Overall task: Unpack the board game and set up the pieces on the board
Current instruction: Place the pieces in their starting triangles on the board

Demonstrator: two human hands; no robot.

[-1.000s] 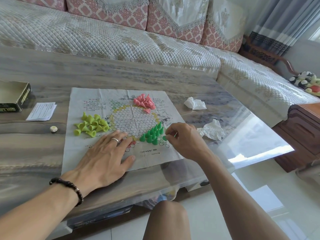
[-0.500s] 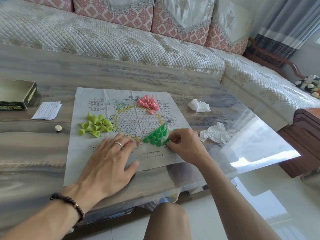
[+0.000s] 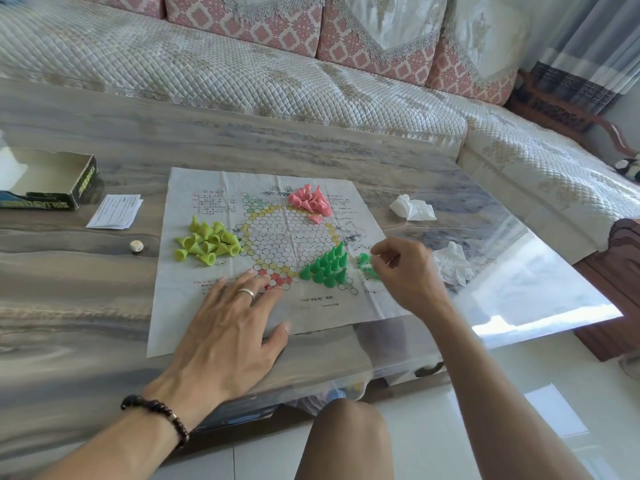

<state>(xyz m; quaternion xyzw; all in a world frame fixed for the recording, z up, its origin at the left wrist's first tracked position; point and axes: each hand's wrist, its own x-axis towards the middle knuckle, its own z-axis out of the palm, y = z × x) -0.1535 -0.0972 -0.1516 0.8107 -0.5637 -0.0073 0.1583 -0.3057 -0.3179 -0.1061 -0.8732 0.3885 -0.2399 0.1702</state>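
A paper game board with a hexagon grid lies flat on the table. Several yellow-green cone pieces are heaped on its left side, several pink cones at the top, and several dark green cones stand in a tight cluster at the lower right. My left hand lies flat on the board's near edge, fingers spread. My right hand hovers right of the green cluster, fingertips pinched at a loose green cone.
An open game box sits at the far left, a folded instruction sheet beside it and a small white die nearer. Two crumpled plastic bags lie right of the board. A quilted sofa runs behind the table.
My right hand has moved right, away from the green cluster, to loose green cones at the board's right edge. My left hand stays flat on the board.
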